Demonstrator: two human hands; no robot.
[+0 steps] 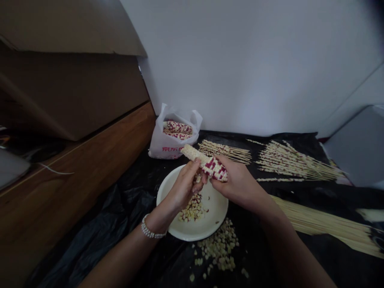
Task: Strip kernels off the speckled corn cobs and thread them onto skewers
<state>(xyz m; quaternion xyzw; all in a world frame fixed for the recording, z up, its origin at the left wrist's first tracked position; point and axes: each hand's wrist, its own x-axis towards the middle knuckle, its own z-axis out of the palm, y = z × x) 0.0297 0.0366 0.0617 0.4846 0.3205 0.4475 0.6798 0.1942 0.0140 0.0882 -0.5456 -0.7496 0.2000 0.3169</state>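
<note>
— What lay nearest?
— A scatter of loose kernels [223, 244], on the near side of the white bowl [216, 212]. Inside the bowl there were more kernels [192, 210].
— And the hands, where were they?
— Both were above the bowl, with the corn cob [215, 169] between them. The right hand [235, 179] grasped its red-and-white end. The left hand [185, 182] touched the cob with bent fingers; whether it also clasped it, I could not tell.
— What was further?
— To the right of the bowl lay bare sticks [324, 224], and beyond these, sticks covered with small pieces [283, 162]. Behind the bowl stood a plastic bag [156, 143], which contained other cobs [179, 127].
</note>
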